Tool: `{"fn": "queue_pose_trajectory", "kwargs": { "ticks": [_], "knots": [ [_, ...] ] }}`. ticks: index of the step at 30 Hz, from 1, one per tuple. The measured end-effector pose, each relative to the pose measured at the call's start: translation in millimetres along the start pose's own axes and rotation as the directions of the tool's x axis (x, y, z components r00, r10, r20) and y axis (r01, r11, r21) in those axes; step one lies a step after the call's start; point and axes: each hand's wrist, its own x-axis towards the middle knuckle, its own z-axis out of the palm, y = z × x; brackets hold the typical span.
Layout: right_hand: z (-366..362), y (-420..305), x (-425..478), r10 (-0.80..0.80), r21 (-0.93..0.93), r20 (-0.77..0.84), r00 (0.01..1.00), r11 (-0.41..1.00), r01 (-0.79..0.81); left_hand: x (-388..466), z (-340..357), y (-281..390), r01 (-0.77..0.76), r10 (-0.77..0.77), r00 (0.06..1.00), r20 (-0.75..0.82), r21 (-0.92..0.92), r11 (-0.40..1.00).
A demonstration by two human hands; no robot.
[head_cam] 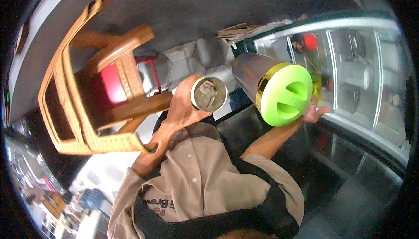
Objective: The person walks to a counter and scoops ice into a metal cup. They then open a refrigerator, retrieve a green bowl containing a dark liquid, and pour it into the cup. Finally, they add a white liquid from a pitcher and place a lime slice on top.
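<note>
My left hand [181, 106] grips a cup [225, 96] with a pale rim, held upright with its mouth facing the camera. Clear ice cubes [206, 93] lie inside it. To the right of the cup is a large see-through pitcher [248, 72] with a yellow rim and a lime-green lid [288, 95]. The pitcher is tilted, and a dark spout opening [264, 82] in its rim faces the cup, apart from it. My right hand [313, 112] holds the pitcher from its far right side; most of the fingers and any handle are hidden behind the lid.
At left stands a tan chair frame [62, 85], close to my left forearm, with a red seat-like surface [113, 82] beyond. A glass display case [353, 75] lines the right, beside a glossy black surface [314, 160]. Hexagonal floor tiles [185, 67] show below. Blue water jugs [93, 199] stand lower left.
</note>
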Motion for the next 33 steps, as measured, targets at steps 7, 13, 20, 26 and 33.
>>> {"fn": "queue_pose_trajectory", "kwargs": {
  "ticks": [7,13,20,26,33],
  "knots": [
    [182,-29,50,0.176,-0.788,0.304,0.936,0.599,0.143,-8,-43,19,-0.036,0.038,0.99,-0.139,0.014,0.999],
    [291,-35,51,0.445,-0.859,0.491,0.749,0.104,0.501,-16,-65,17,-0.087,0.086,0.977,-0.194,0.003,0.996],
    [334,-27,49,0.551,-0.804,0.464,0.694,-0.067,0.591,-20,-64,3,-0.102,0.104,0.989,-0.107,0.027,0.994],
    [342,-23,53,0.652,-0.888,0.247,0.717,-0.144,0.437,-19,-53,-3,-0.052,0.052,0.999,-0.003,-0.047,0.998],
    [341,-24,53,0.646,-0.891,0.257,0.719,-0.129,0.435,-14,-46,-10,-0.091,0.092,0.996,0.0,-0.076,0.993]
  ]
}}
